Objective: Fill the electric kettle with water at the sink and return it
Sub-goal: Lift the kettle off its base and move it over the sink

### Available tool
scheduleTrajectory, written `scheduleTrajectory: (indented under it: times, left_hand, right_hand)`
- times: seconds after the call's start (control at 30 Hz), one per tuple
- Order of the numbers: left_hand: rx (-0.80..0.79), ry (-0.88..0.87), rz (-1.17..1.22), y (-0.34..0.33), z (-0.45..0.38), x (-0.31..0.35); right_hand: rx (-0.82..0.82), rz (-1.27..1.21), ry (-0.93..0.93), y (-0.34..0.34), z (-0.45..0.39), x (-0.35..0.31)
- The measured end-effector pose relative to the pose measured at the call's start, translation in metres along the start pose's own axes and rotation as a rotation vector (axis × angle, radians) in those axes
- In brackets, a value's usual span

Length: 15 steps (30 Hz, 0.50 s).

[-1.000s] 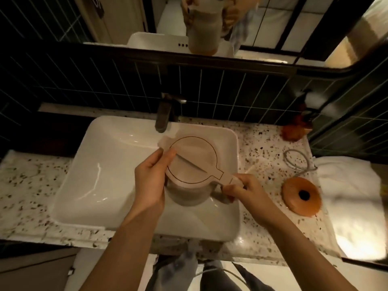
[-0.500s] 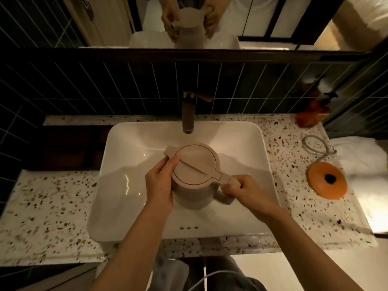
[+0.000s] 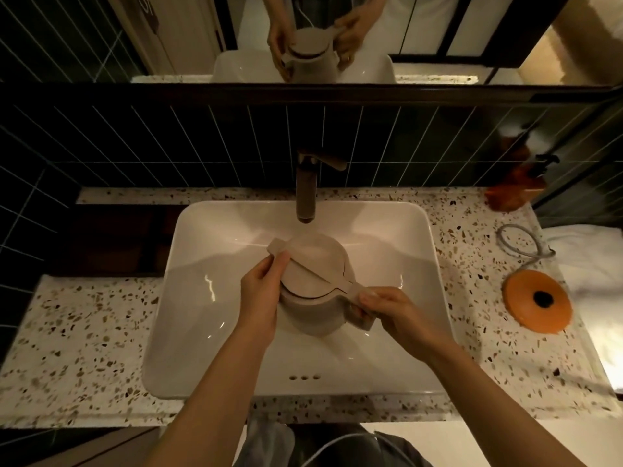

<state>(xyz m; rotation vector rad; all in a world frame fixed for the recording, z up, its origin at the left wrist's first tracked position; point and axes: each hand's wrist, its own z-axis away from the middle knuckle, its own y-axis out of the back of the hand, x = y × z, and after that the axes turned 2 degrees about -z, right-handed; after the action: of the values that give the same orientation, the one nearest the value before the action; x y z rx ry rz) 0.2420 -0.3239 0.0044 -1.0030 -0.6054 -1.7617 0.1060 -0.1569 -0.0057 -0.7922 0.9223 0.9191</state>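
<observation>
A beige electric kettle point(image 3: 315, 269) hangs over the white basin of the sink point(image 3: 209, 298), just in front of the faucet point(image 3: 306, 187) spout. Its round lid looks slightly raised at the right edge. My left hand point(image 3: 261, 298) wraps the kettle's left side, thumb resting on the lid near the spout. My right hand point(image 3: 394, 310) grips the handle on the right. No water runs from the faucet. The orange kettle base point(image 3: 536, 299) lies on the counter to the right, its grey cord point(image 3: 519, 244) looped behind it.
A speckled terrazzo counter point(image 3: 84, 338) surrounds the sink. An amber pump bottle point(image 3: 515, 187) stands at the back right corner. White towels point(image 3: 590, 261) lie at the far right. Dark tiles and a mirror point(image 3: 337, 38) rise behind the faucet.
The view has swung so the sink sits centred. The kettle has stayed in both hands over the basin, now directly in front of the faucet spout.
</observation>
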Motion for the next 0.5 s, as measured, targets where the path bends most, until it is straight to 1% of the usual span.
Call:
scheduleTrajectory:
  times: [0.1,0.27,0.37,0.5]
  left_hand:
    - [0.016,-0.014,-0.042,-0.003,0.002,0.005]
    - [0.069,-0.098,-0.134,-0.011,0.014,0.01]
    - [0.099,-0.194,-0.21,-0.012,0.02,0.006]
    - [0.135,-0.382,-0.262,-0.015,0.031,0.01]
  right_hand:
    - [0.003,-0.015,-0.005,0.002,-0.003,0.0]
    - [-0.007,0.005,-0.002,0.007,-0.007,-0.002]
    - [-0.01,0.041,0.007,0.009,-0.008,-0.004]
    - [0.01,0.105,0.011,0.012,-0.01,-0.004]
